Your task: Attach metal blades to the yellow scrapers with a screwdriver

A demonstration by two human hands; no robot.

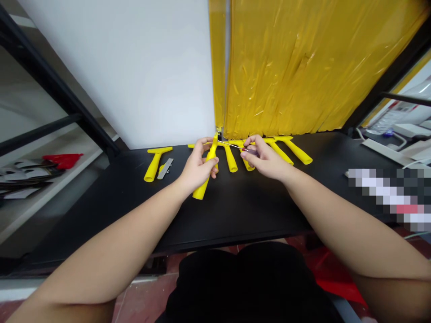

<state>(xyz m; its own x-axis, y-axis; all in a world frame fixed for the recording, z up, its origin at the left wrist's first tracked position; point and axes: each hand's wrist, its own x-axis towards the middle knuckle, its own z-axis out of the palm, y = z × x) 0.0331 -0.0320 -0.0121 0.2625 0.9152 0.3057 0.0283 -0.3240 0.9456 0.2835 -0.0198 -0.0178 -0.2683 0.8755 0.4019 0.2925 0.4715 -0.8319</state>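
Note:
My left hand (198, 165) is closed around a yellow T-shaped scraper handle (201, 189), held tilted above the black tabletop. Pinched in my right hand (267, 160) is a screwdriver (232, 145) with a dark grip and a thin metal shaft pointing left. The tip of its shaft meets the head of the held handle; whether it sits in a screw is too small to tell. Beyond my hands lies a row of several similar yellow handles (299, 152), partly covered by my fingers. Left of them rests another yellow handle (152, 168), beside a flat grey metal blade (165, 169) with small pieces near it.
A black table (262, 206) spans the view. Behind it stand a white panel (151, 67) and a sheet of yellow plastic film (296, 67). Black frame bars rise at both sides. Shelves with a red item (63, 160) are at left; a blurred-out patch (393, 193) is at right.

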